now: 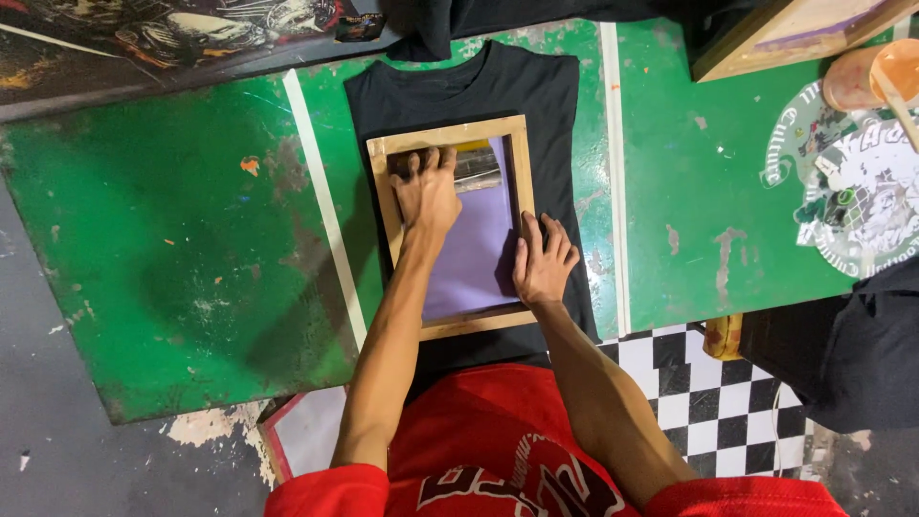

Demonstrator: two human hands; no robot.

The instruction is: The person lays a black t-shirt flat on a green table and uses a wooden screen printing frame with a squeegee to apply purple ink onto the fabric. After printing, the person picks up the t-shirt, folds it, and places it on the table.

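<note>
Green worn table [172,239] was covered by one black T-shirt [550,105], with one wooden screen-printing frame [522,172] laid on it. One squeegee [479,170] inside was gripped by left hand [426,191], fingers curled. Right hand [543,260] was pressed flat on frame's right edge, fingers slightly spread.

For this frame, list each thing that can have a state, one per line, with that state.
Black T-shirt: laid flat on the green table, under the frame.
Wooden screen frame: lying flat on the shirt, purple mesh facing up.
Squeegee: inside the frame at its far end, gripped.
Left hand: closed on the squeegee.
Right hand: fingers spread, pressing on the frame's right rail.
Orange cup: on the table's right, a stick in it.
</note>
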